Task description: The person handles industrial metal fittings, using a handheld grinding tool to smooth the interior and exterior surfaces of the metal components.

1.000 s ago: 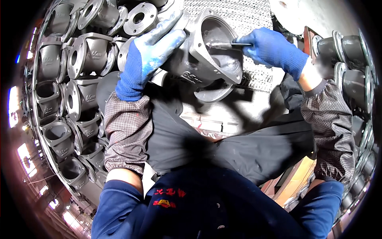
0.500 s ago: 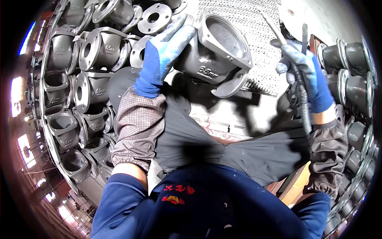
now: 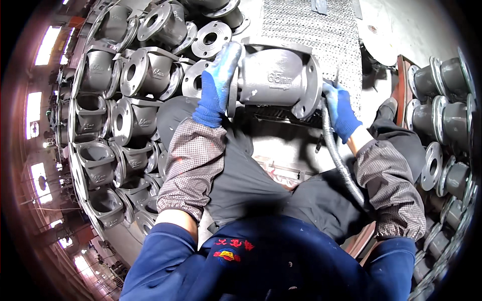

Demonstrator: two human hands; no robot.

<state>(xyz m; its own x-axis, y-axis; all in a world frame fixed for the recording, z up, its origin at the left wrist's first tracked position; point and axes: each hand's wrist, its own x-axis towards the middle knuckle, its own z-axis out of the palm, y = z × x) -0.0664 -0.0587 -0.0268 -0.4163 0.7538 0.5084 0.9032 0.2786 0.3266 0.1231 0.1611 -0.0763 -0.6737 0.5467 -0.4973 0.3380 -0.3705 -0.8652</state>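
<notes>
A grey cast-metal valve body (image 3: 273, 75) with round end flanges lies sideways before me, its square flange facing away. My left hand (image 3: 221, 75), in a blue glove, grips its left flange, fingers along the outer face. At the right flange is my right hand (image 3: 339, 105), also gloved, closed around the end of a ribbed hose (image 3: 334, 150). The flange partly covers these fingers, and I cannot make out whether they touch it. A thin dark piece sticks up above that hand; the rest of the hose tool is hidden.
Under the valve body is a textured metal mat (image 3: 311, 30). Similar valve bodies (image 3: 153, 72) stand stacked close on my left, and more (image 3: 442, 120) on the right. A reddish upright bar (image 3: 401, 90) borders the right stack. My knees flank the work spot.
The valve body has turned, so its open square face now points away from me and its side faces up. My right hand has moved left with the hose, to the right flange.
</notes>
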